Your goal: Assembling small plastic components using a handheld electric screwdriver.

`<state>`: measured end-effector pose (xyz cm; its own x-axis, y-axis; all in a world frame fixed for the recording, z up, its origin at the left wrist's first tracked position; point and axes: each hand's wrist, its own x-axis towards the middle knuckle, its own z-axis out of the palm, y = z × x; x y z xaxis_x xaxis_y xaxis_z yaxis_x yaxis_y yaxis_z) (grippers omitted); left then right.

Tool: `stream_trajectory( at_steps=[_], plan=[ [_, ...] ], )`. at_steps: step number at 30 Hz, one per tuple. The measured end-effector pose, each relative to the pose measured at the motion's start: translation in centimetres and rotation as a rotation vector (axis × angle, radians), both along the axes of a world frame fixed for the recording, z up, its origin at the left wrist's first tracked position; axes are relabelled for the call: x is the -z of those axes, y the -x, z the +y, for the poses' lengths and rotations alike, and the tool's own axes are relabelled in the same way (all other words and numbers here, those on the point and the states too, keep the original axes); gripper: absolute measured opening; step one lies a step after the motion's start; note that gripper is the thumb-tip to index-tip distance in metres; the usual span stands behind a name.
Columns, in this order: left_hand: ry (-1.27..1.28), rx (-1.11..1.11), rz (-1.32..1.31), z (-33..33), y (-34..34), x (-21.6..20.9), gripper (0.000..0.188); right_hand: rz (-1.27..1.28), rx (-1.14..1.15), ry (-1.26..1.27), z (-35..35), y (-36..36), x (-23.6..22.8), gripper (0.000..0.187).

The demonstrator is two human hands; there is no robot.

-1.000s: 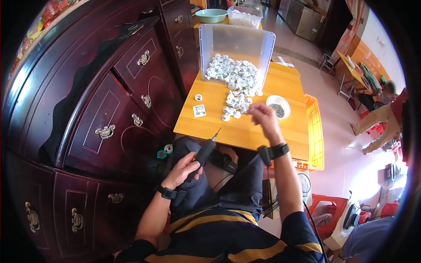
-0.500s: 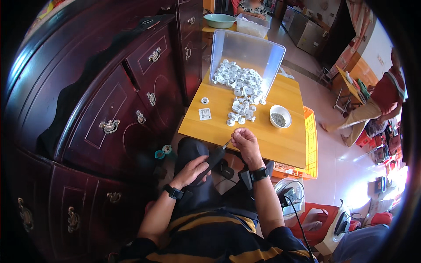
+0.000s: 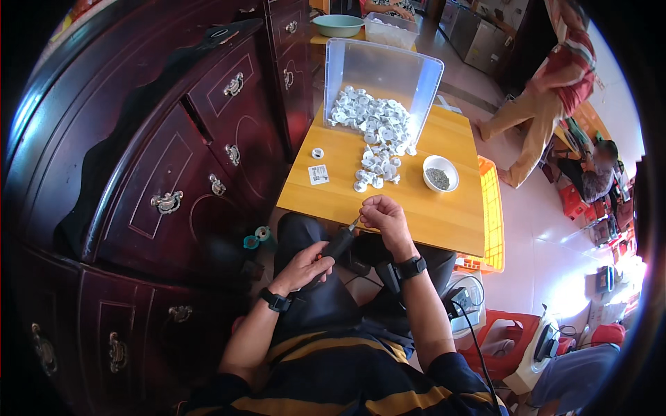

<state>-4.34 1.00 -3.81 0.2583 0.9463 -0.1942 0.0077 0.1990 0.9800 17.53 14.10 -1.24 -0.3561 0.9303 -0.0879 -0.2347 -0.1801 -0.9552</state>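
Observation:
My left hand (image 3: 304, 269) is wrapped round a black electric screwdriver (image 3: 339, 243), its bit tilted up and to the right. At the tip of the bit, my right hand (image 3: 387, 220) has its fingers pinched together; what they hold, if anything, is too small to make out. Both hands are over my lap at the near table edge. Beyond them lies a small group of white plastic parts (image 3: 377, 171), joined to a larger heap (image 3: 378, 119) spilling from a clear plastic bin (image 3: 406, 73) on its side. A white bowl (image 3: 453, 170) of small grey metal pieces (image 3: 437, 179) stands to the right.
On the wooden table (image 3: 347, 201) lie a white ring (image 3: 318, 153) and a printed white card (image 3: 318, 175). Dark drawers (image 3: 166, 201) line the left side. An orange crate (image 3: 491, 215) sits right of the table. A person (image 3: 548, 90) walks at the upper right; another sits beyond.
The view has shifted slightly. The walking person has moved left and farther away, uncovering a seated person. My right hand stays by the bit's tip, and my left still grips the screwdriver.

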Motion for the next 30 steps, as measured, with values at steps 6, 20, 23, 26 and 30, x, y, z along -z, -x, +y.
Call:
stream_trajectory(
  at_steps=[6, 20, 23, 26, 30],
  plan=[
    [-0.128, 0.015, 0.154, -0.3, 0.3, -1.3, 0.044, 0.034, -0.017, 0.025, -0.2, 0.3, 0.8, 0.009],
    [-0.027, -0.020, -0.113, -0.7, 1.4, -0.8, 0.029, 0.059, -0.067, 0.005, -1.3, 2.9, -1.7, 0.030],
    [-0.022, -0.032, -0.163, -0.8, 1.4, -0.8, 0.035, -0.062, -0.017, -0.055, -0.2, 1.7, -1.4, 0.035],
    [-0.012, -0.044, -0.239, -0.6, 1.4, -0.4, 0.040, -0.323, 0.175, -0.206, 2.7, -0.8, 0.0, 0.030],
    [-0.039, -0.063, -0.237, -0.5, 1.4, -0.1, 0.039, -0.771, 0.400, -0.377, 6.1, -2.9, -0.5, 0.026]
  ],
)
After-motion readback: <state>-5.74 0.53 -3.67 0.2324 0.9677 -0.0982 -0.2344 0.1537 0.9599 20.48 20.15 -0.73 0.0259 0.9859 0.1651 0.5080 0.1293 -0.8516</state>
